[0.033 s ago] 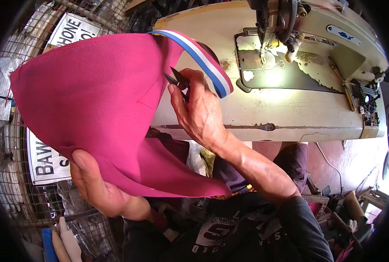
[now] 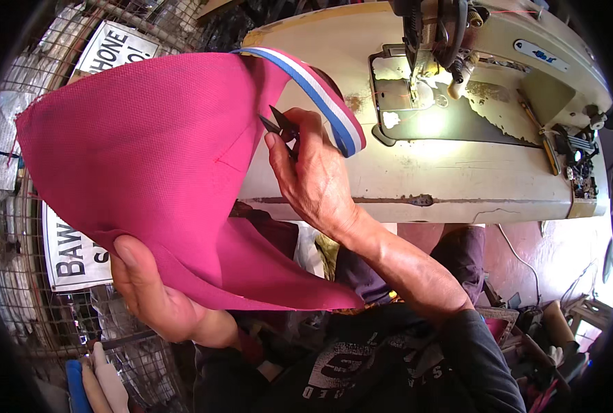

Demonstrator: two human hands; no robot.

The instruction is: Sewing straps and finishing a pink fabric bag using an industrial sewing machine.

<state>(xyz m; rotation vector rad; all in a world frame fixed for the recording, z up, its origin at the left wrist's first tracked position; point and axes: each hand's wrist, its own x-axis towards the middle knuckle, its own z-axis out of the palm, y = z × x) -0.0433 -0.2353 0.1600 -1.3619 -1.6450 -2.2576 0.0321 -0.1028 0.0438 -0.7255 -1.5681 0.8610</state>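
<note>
My left hand (image 2: 156, 297) grips a large magenta piece of cloth (image 2: 138, 148) from below, its thumb showing at the cloth's lower left edge while the other fingers are partly hidden. A short line of red stitching or crease marks the cloth near its middle. In my right hand (image 2: 318, 182) is a pair of dark thread snips (image 2: 283, 129), their pointed blades parted beside the cloth's right edge. From the cloth's upper right corner a blue, white and red striped ribbon (image 2: 320, 96) curves over behind my right fingers.
A sewing machine (image 2: 537, 41) with its lamp lit stands on a worn cream table (image 2: 458, 175). A long thin tool (image 2: 542, 141) lies at its right. Wire mesh (image 2: 17, 275) with white signs (image 2: 76, 261) lines the left side. Assorted clutter lies at the lower right.
The ribbon's hanging loop has shifted very slightly left and down. Both hands, the cloth and the snips stay where they were.
</note>
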